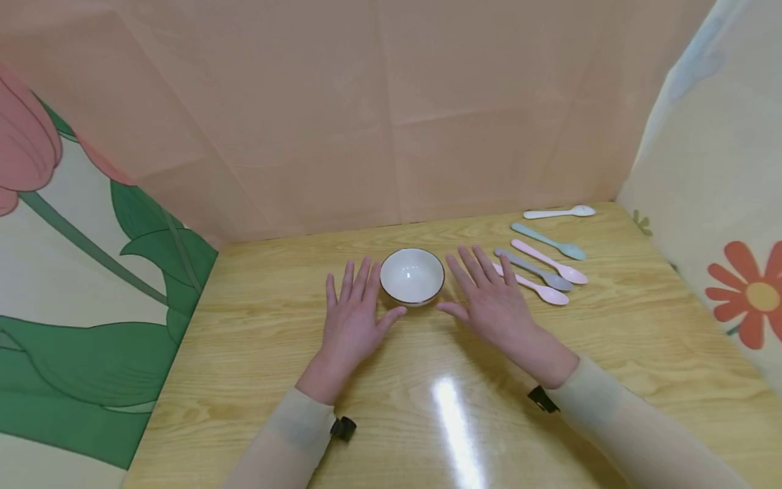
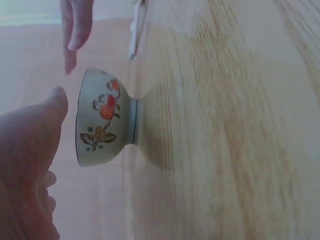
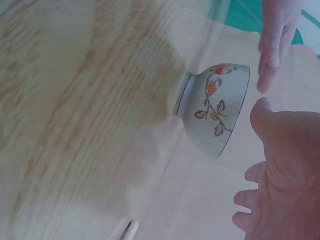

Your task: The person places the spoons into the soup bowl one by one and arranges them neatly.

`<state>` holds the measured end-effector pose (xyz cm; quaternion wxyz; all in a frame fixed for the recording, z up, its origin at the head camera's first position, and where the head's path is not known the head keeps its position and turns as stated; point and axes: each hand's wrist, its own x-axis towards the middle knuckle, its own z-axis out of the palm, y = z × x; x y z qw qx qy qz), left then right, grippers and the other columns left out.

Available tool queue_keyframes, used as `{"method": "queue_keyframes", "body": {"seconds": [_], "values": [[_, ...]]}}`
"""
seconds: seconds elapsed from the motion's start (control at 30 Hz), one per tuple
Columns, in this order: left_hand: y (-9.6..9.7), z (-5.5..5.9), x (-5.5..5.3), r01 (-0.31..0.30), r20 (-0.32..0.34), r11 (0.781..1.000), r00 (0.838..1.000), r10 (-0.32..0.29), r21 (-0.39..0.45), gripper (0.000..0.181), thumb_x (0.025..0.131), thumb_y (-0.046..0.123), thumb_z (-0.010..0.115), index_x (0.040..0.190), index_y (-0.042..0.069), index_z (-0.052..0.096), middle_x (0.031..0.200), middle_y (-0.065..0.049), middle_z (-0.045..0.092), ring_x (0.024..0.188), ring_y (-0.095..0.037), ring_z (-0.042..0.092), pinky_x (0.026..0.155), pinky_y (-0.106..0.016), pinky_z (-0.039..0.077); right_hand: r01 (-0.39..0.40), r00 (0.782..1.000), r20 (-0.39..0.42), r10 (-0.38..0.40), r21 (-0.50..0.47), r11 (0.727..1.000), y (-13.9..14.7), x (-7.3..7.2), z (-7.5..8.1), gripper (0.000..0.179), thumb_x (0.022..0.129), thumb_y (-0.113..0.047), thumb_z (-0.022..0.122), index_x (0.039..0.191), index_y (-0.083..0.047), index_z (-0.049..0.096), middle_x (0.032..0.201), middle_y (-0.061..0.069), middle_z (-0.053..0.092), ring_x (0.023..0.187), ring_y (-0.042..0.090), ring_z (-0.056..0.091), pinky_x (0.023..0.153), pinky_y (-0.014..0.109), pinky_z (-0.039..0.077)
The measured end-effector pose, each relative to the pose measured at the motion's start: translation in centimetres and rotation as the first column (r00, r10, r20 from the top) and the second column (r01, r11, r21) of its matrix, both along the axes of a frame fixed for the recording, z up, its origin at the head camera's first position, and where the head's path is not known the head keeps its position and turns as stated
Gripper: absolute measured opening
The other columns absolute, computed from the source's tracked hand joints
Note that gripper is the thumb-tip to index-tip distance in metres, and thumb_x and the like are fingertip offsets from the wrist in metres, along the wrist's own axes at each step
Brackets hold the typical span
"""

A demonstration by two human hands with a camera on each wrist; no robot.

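A white bowl (image 1: 412, 277) with a dark rim stands upright on the wooden table. Painted orange fruit and leaves decorate its outer wall, as the left wrist view shows on the bowl (image 2: 102, 120). Just left of it is my left hand (image 1: 353, 318), fingers straight and thumb spread toward the bowl. On the other side my right hand (image 1: 496, 305) is spread with its fingers extended, a small gap from the bowl. Neither hand grips anything. Whether the left fingertips touch the rim I cannot tell. The right fingers partly cover the handles of the nearest spoons.
Several spoons lie to the right: a white spoon (image 1: 561, 212) at the back, a green spoon (image 1: 550, 242), a grey spoon (image 1: 537, 272) and pink ones, among them the nearest pink spoon (image 1: 550, 295). A pinkish cloth (image 1: 305, 122) hangs behind the table (image 1: 244, 380); flowered cloths flank it.
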<state>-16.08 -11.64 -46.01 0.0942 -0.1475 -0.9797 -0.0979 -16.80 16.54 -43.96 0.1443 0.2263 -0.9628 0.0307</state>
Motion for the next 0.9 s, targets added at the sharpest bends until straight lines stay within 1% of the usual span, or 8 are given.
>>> {"method": "queue_keyframes", "body": {"seconds": [0.07,0.2,0.27,0.37,0.43,0.5,0.73,0.9], "values": [[0.00,0.02,0.00,0.000,-0.001,1.000,1.000,0.000,-0.002,0.102,0.105,0.077,0.049,0.178,0.014,0.016,0.184,-0.012,0.016,0.169,-0.033,-0.006,0.131,-0.068,-0.002,-0.004,1.000,-0.013,0.004,-0.003,1.000,0.04,-0.03,-0.02,0.092,0.102,-0.060,0.072,0.171,-0.007,0.040,0.175,0.020,0.037,0.163,0.041,0.031,0.133,0.065,0.012],[0.04,0.11,-0.01,-0.002,0.015,1.000,1.000,0.002,0.004,0.101,0.106,0.077,0.048,0.179,0.015,0.015,0.184,-0.011,0.013,0.169,-0.032,-0.007,0.132,-0.067,-0.005,-0.013,0.999,-0.030,0.012,-0.028,1.000,0.20,-0.17,-0.17,0.092,0.101,-0.058,0.074,0.170,-0.006,0.042,0.174,0.021,0.038,0.162,0.041,0.032,0.132,0.066,0.014],[0.08,0.18,0.01,-0.004,0.029,1.000,1.000,0.004,0.013,0.101,0.106,0.077,0.048,0.179,0.015,0.014,0.184,-0.011,0.013,0.169,-0.031,-0.009,0.131,-0.064,-0.009,-0.015,1.000,-0.019,0.014,-0.047,0.999,0.27,-0.22,-0.24,0.092,0.101,-0.057,0.074,0.170,-0.006,0.041,0.174,0.021,0.037,0.163,0.042,0.030,0.132,0.066,0.013],[0.14,0.28,0.07,-0.007,0.036,1.000,0.999,0.006,0.023,0.101,0.105,0.076,0.049,0.178,0.014,0.017,0.184,-0.010,0.012,0.169,-0.031,-0.009,0.131,-0.064,-0.010,-0.014,1.000,0.010,0.015,-0.061,0.998,0.37,-0.27,-0.34,0.093,0.102,-0.057,0.072,0.171,-0.006,0.038,0.176,0.021,0.034,0.164,0.042,0.027,0.132,0.067,0.011],[0.17,0.31,0.07,-0.009,0.040,1.000,0.999,0.008,0.023,0.101,0.105,0.076,0.049,0.178,0.014,0.017,0.185,-0.009,0.010,0.169,-0.030,-0.009,0.132,-0.065,-0.008,-0.012,0.999,0.030,0.014,-0.062,0.998,0.41,-0.35,-0.42,0.093,0.103,-0.058,0.071,0.172,-0.006,0.035,0.177,0.021,0.032,0.165,0.041,0.025,0.132,0.067,0.010],[0.19,0.31,0.01,-0.007,0.039,1.000,0.999,0.006,0.030,0.101,0.105,0.076,0.050,0.178,0.014,0.018,0.184,-0.008,0.008,0.169,-0.031,-0.008,0.132,-0.065,-0.006,-0.011,0.999,0.036,0.013,-0.057,0.998,0.43,-0.45,-0.45,0.094,0.104,-0.059,0.070,0.173,-0.007,0.034,0.177,0.021,0.031,0.165,0.041,0.024,0.132,0.067,0.011],[0.47,-0.05,-0.32,-0.003,0.019,0.997,1.000,0.001,0.073,0.102,0.105,0.076,0.054,0.177,0.012,0.021,0.183,-0.012,0.018,0.169,-0.034,0.001,0.132,-0.067,0.000,-0.012,1.000,0.024,0.014,-0.067,0.998,0.48,-0.71,-0.38,0.093,0.103,-0.055,0.073,0.173,-0.006,0.034,0.176,0.021,0.033,0.164,0.043,0.026,0.131,0.069,0.015],[0.90,-0.19,-0.50,-0.003,0.031,0.995,1.000,0.000,0.103,0.102,0.105,0.075,0.054,0.177,0.011,0.020,0.184,-0.011,0.016,0.169,-0.035,0.003,0.132,-0.067,0.003,0.004,0.999,0.040,-0.001,-0.073,0.997,0.72,-0.85,-0.49,0.093,0.103,-0.056,0.072,0.173,-0.007,0.034,0.176,0.021,0.033,0.164,0.042,0.026,0.130,0.070,0.017]]}}
